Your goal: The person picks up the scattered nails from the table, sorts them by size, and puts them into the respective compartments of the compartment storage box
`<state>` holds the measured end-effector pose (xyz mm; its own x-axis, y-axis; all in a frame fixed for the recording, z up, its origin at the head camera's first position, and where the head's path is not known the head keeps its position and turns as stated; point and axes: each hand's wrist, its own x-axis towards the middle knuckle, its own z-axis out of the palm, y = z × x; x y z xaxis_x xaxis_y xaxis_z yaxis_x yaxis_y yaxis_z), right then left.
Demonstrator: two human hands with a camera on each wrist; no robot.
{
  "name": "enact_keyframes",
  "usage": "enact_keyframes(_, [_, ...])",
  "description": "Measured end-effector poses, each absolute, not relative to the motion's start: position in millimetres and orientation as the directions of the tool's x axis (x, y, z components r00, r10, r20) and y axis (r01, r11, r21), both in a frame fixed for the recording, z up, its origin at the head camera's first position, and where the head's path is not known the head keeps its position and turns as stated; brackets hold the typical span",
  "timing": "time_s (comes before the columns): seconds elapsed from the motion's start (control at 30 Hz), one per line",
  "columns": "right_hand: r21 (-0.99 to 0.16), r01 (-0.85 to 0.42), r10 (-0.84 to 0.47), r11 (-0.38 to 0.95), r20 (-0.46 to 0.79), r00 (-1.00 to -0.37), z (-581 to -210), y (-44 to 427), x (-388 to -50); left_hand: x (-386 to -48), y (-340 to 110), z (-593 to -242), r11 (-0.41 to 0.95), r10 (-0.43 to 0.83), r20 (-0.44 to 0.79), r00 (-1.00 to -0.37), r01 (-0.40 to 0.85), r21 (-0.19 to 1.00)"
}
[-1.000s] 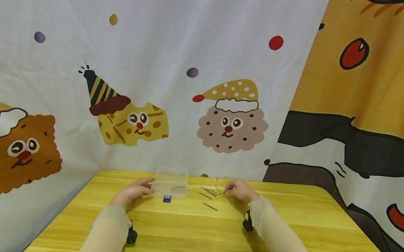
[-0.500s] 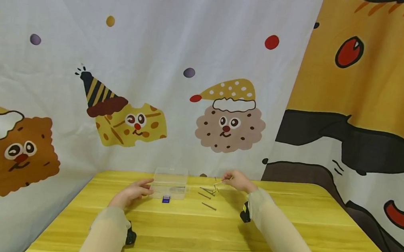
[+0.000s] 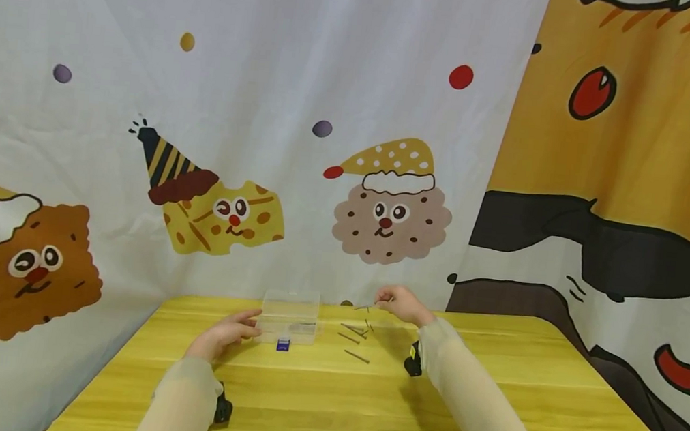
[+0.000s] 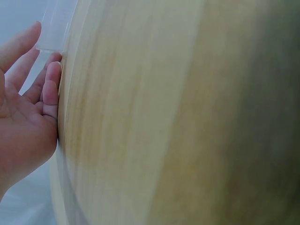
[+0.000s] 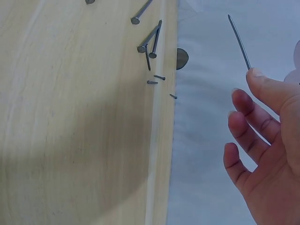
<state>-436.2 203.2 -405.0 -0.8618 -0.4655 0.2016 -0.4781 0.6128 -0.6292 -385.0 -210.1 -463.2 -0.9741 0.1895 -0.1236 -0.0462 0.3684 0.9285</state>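
Note:
My right hand [image 3: 401, 305] pinches a nail [image 5: 240, 43] between thumb and fingers, above the far edge of the table. Its pointed end sticks out past the thumb. Beneath and to the left, several loose nails [image 3: 356, 356], large and small, lie on the wood; in the right wrist view a large nail [image 5: 148, 40] crosses others. A clear plastic box [image 3: 288, 334] stands with its lid raised, and something thin and dark lies inside. At its left side my left hand [image 3: 226, 335] has its fingers extended against the box wall, thumb apart.
A small blue tag [image 3: 283, 344] sits at the front of the box. The yellow wooden table [image 3: 328, 406] ends at a printed curtain [image 3: 306, 239] just behind the box and nails.
My right hand has lifted the nail from among the loose ones and moved up, slightly left, toward the far edge. The nail has turned in the fingers. My left hand stays by the box.

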Motion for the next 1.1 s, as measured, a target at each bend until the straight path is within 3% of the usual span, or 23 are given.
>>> enact_keyframes(1.1, [-0.662,-0.512,-0.507,0.547,0.225,-0.832,-409.5,147.4,-450.4,-380.5,-205.6,-460.9,0.380,0.179,-0.099,-0.979,-0.024,0.925])
